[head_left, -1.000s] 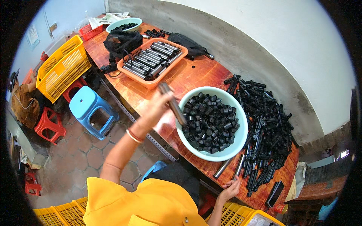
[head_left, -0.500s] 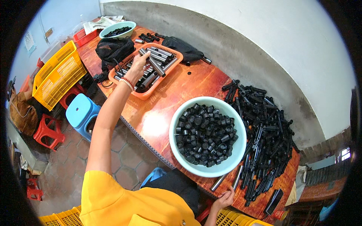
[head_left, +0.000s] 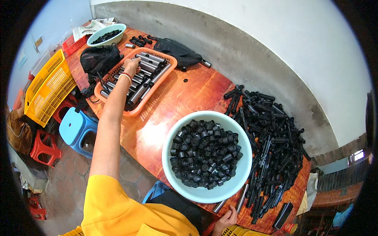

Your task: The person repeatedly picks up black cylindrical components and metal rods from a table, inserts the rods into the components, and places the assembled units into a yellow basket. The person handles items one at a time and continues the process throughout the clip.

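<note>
L hand [head_left: 132, 67]: over basket [head_left: 162, 80], fingers part-curled at steel tubes [head_left: 138, 93] lying inside; grip can't be confirmed. R hand [head_left: 226, 220]: loosely curled, adj. to loose tube [head_left: 242, 198] beside bowl [head_left: 204, 195]; hold unclear.

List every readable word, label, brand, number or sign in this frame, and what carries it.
None can be read.
Newspaper-like sheets, upper left: too small.
Pale wall notice, left edge: too blurred.
Red-and-yellow can, lower right: too small.
Metal tubes: no lettering visible.
</note>
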A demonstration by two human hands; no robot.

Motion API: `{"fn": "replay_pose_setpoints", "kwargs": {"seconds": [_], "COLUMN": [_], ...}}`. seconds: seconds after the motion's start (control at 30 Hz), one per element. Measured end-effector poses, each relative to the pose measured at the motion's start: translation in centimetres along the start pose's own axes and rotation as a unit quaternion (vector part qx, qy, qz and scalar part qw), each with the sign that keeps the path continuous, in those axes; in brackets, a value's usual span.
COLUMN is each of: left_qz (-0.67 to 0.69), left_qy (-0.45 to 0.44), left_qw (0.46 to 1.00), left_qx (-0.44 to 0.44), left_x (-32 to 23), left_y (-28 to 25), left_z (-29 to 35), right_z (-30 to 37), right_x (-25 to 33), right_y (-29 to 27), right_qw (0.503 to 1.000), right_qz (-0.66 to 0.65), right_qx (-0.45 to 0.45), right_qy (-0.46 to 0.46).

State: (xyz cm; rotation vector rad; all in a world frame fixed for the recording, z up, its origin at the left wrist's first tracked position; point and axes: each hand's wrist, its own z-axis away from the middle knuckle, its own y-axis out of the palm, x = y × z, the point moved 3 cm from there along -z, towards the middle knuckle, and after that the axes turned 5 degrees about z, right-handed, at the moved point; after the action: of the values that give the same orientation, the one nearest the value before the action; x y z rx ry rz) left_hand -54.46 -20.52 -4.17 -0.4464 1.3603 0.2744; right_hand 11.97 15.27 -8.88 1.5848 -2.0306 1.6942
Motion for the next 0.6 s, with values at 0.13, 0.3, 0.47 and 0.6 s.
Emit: {"fn": "replay_pose_setpoints", "kwargs": {"seconds": [0.13, 0.3, 0.47, 0.6], "left_qz": [-0.233, -0.391, -0.432, -0.446], "left_qy": [0.137, 0.35, 0.438, 0.406], "left_qw": [0.961, 0.851, 0.784, 0.795], "left_qx": [-0.059, 0.017, 0.083, 0.071], "left_x": [-0.1, -2.8, -2.1, -1.2], "left_y": [-1.4, 2.1, 3.4, 2.3], "left_z": [-1.4, 8.2, 10.4, 9.5], "right_z": [-0.4, -0.1, -0.3, -0.3], "right_x": [0.8, 0.4, 0.7, 0.4], "right_y": [0.0, 0.0, 0.0, -0.1], "right_qw": [0.999, 1.0, 0.999, 0.999], "right_qz": [0.011, 0.014, 0.017, 0.008], "right_qx": [0.031, 0.016, 0.023, 0.024], "right_qy": [-0.006, -0.023, -0.034, -0.041]}}
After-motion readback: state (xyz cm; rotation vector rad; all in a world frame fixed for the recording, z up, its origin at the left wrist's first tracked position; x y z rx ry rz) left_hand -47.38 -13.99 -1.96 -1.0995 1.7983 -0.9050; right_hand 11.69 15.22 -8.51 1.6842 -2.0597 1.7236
